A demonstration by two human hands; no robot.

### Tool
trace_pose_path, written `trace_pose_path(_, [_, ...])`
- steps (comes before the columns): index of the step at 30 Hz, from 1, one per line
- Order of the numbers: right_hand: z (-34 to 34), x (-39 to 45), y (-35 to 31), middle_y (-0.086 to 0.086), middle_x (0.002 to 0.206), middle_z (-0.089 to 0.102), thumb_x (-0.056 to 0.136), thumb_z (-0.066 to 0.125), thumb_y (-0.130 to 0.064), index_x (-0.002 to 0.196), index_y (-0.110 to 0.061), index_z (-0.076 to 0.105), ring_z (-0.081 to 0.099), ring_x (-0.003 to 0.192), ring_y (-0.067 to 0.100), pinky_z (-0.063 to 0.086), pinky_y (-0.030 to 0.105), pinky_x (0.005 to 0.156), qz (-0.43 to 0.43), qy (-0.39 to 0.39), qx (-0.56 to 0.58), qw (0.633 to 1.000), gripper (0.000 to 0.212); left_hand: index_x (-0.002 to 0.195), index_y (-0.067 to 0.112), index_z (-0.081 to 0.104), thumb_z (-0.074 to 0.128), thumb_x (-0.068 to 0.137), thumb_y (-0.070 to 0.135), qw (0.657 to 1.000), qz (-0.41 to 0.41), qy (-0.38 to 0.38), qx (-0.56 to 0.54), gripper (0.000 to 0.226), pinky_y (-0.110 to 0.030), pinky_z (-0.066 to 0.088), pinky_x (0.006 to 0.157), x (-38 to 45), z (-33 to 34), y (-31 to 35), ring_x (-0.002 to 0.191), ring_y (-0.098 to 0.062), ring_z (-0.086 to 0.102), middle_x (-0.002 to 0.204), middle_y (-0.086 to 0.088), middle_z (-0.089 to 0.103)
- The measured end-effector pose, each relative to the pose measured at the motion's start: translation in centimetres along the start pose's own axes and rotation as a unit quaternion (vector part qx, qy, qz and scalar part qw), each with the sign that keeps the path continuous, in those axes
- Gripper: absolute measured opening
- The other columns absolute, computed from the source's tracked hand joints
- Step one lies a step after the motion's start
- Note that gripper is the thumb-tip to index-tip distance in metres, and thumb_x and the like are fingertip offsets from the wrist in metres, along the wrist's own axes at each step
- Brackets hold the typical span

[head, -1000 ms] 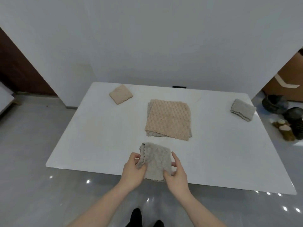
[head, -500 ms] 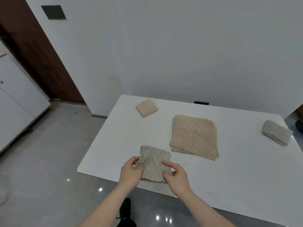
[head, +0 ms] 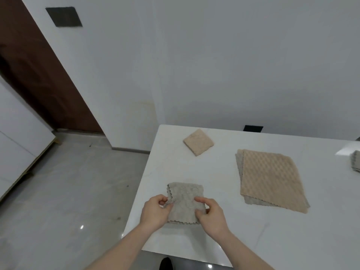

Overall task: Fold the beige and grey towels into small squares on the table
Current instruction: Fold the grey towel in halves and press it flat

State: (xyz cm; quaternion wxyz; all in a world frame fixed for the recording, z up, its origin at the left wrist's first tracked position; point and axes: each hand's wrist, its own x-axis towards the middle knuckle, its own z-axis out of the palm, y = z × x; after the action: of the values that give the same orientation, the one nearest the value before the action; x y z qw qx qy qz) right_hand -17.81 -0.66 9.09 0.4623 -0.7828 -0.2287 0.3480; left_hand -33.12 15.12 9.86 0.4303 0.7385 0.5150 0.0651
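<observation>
Pinching the folded grey towel (head: 185, 204) at the white table (head: 224, 227)'s near left edge, left hand (head: 155, 210) and right hand (head: 211, 215) are seemingly finishing its square, needing next a flat set-down and pressing.

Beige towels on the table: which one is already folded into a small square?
The small beige towel near the table's far left corner. The other beige towel lies spread out flat mid-table, on top of a grey one, far larger and unfolded.
</observation>
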Motion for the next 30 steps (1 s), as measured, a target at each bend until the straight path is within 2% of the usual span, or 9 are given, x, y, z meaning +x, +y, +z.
trace_pose_path(3, [1.6,0.4,-1.0,-0.019,0.121,0.057,0.086,0.067,-0.014,0.112,-0.044,0.063,0.067,0.093,0.007,0.058,0.028,0.086,0.009,0.002,-0.014,1.000,0.040,0.085,0.030,0.072,0.076,0.085,0.043,0.999,0.003,-0.020,0.035,0.013,-0.023,0.048,0.067,2.0,-1.4,-0.8,0.076,-0.004,0.065,0.086,0.012,0.070])
trace_pose_path(7, [1.7,1.5,-1.1,-0.016,0.123,0.055,0.086,0.068,-0.016,0.112,-0.046,0.061,0.069,0.091,0.009,0.058,0.033,0.087,0.011,0.008,-0.031,0.999,0.040,0.088,0.030,0.069,0.076,0.086,0.042,0.998,0.009,-0.037,0.054,0.014,-0.019,0.044,0.065,3.8,-1.9,-0.3,0.078,-0.002,0.063,0.084,0.012,0.068])
trace_pose_path(11, [1.6,2.4,-1.4,-0.010,0.121,0.055,0.088,0.067,-0.011,0.119,-0.034,0.064,0.069,0.076,0.010,0.058,0.026,0.077,0.017,0.008,-0.048,0.999,0.038,0.090,0.031,0.065,0.077,0.086,0.040,0.998,-0.004,-0.045,0.048,0.016,-0.015,0.041,0.061,4.4,-2.1,0.2,0.074,-0.001,0.062,0.080,0.012,0.067])
trace_pose_path(14, [2.3,3.2,-1.6,-0.008,0.122,0.054,0.089,0.066,-0.009,0.120,-0.032,0.064,0.069,0.072,0.007,0.056,0.020,0.070,0.017,-0.003,-0.052,0.999,0.038,0.081,0.033,0.063,0.077,0.084,0.043,0.998,-0.016,-0.045,0.050,0.018,-0.020,0.045,0.063,4.9,-2.6,-0.1,0.071,-0.002,0.062,0.074,0.011,0.066])
trace_pose_path(18, [3.7,3.8,-1.5,-0.009,0.124,0.054,0.089,0.067,-0.012,0.121,-0.033,0.063,0.069,0.074,0.007,0.057,0.021,0.075,0.030,-0.018,-0.061,0.998,0.039,0.069,0.029,0.063,0.074,0.072,0.057,0.997,-0.028,-0.051,0.049,0.030,-0.025,0.051,0.063,6.9,-3.2,-1.8,0.057,-0.006,0.057,0.054,0.015,0.059])
trace_pose_path(22, [4.7,5.3,-2.2,-0.010,0.125,0.053,0.090,0.066,-0.012,0.126,-0.029,0.063,0.070,0.071,0.007,0.055,0.018,0.070,0.040,-0.024,-0.071,0.996,0.040,0.065,0.023,0.062,0.082,0.078,0.043,0.996,-0.026,-0.060,0.055,0.032,-0.022,0.043,0.055,9.3,-3.9,-2.4,0.052,-0.006,0.051,0.051,0.013,0.056])
trace_pose_path(26, [7.2,7.7,-2.7,-0.012,0.125,0.054,0.089,0.066,-0.014,0.126,-0.032,0.063,0.069,0.078,0.007,0.057,0.022,0.078,0.057,-0.016,-0.083,0.995,0.042,0.065,0.022,0.058,0.081,0.086,0.030,0.993,-0.003,-0.085,0.078,0.032,-0.011,0.034,0.047,12.3,-5.3,-2.8,0.051,-0.005,0.041,0.056,0.011,0.049])
trace_pose_path(30, [11.2,9.9,-3.0,-0.012,0.127,0.054,0.088,0.066,-0.017,0.128,-0.034,0.061,0.067,0.091,0.008,0.056,0.030,0.090,0.081,0.001,-0.090,0.993,0.044,0.071,0.021,0.063,0.078,0.089,0.023,0.989,0.001,-0.107,0.099,0.023,-0.006,0.036,0.048,15.9,-7.4,-3.7,0.054,-0.002,0.045,0.063,0.007,0.055])
